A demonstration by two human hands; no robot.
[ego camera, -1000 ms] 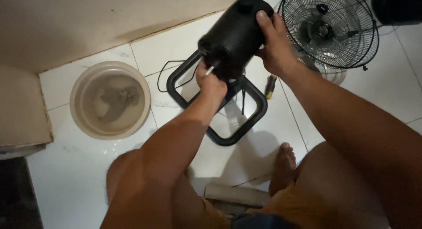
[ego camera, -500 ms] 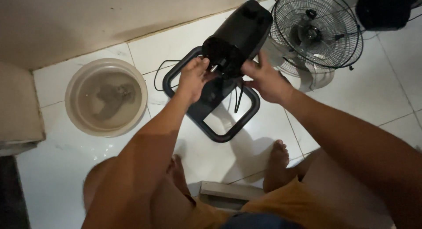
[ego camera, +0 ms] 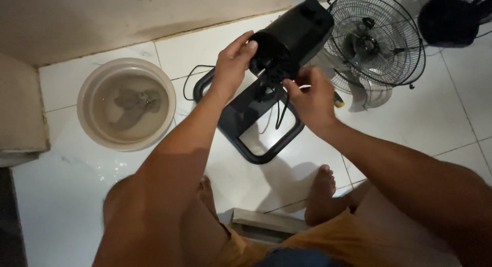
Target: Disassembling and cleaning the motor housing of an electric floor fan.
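Note:
A black fan motor housing (ego camera: pixel 297 34) stands tilted on its black square-frame base (ego camera: pixel 256 118) on the white tiled floor. My left hand (ego camera: pixel 233 64) grips the lower left end of the housing. My right hand (ego camera: pixel 310 98) is just below that end, fingers pinched at the spot where black wires hang down; whether it holds something small I cannot tell. A black cord (ego camera: pixel 190 77) loops behind the base.
A round basin (ego camera: pixel 87 100) of murky water with a cloth in it sits at left. A black wire fan grille (ego camera: pixel 376 44) with pale blades lies at upper right, a dark object (ego camera: pixel 448 21) beyond it. My bare feet (ego camera: pixel 320 190) rest near a wooden block (ego camera: pixel 266 221).
My right hand came off the top of the housing and moved down to its lower end by the wires. My left hand shifted up onto the housing's left side.

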